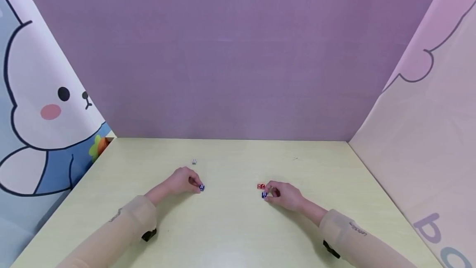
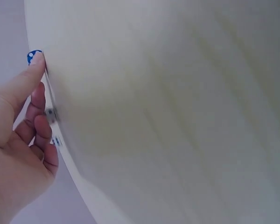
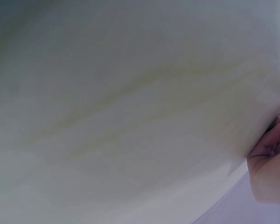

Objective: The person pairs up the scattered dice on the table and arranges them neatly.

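Observation:
My left hand pinches a small blue die with white pips between thumb and fingertips, low over the table. That blue die also shows at the thumb tip in the left wrist view. On the right, my other hand holds a second blue die between thumb and finger. Red dice lie right beside its index finger; whether they touch it I cannot tell. Farther back, beyond the left hand, sits a pale die. The right wrist view shows only the hand's edge, its fingertips cut off.
The pale wooden tabletop ends at a purple backdrop. Printed cloth panels flank it, a cartoon panel on the left and a pinkish one on the right. A faint dark mark lies at the back right.

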`<state>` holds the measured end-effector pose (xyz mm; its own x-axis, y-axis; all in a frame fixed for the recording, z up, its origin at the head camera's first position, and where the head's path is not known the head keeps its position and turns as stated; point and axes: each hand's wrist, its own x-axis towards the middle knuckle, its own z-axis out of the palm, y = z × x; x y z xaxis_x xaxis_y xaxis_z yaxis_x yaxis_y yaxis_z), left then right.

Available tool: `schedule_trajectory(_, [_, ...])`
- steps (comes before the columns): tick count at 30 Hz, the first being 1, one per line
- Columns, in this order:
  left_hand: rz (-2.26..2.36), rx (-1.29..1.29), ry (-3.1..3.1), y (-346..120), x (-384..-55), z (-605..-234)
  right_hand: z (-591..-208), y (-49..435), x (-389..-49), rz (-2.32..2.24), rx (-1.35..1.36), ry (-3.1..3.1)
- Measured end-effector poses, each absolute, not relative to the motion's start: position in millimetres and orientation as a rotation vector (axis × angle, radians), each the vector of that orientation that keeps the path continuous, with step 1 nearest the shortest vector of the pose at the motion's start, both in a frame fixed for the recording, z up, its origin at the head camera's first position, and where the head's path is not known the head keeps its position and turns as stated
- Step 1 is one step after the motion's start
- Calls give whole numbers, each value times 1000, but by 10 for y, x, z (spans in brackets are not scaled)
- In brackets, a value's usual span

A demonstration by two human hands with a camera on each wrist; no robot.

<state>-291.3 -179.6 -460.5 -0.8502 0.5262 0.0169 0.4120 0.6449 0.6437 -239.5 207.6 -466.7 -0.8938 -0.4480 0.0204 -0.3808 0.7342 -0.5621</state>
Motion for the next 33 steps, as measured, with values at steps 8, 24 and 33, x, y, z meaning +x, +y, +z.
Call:
schedule_trajectory(8, [1001, 777, 2703, -1564, -2833, -4580, -4680, 2069, -2399, -861, -674, 2820])
schedule_trajectory(24, [976, 771, 2730, -1024, -2764, -4561, -4676, 2081, -2399, -853, -658, 2818])
schedule_trajectory(33, [960, 815, 2756, -680, -2732, -4574, -4670, 2075, -2396, -868, -666, 2816])
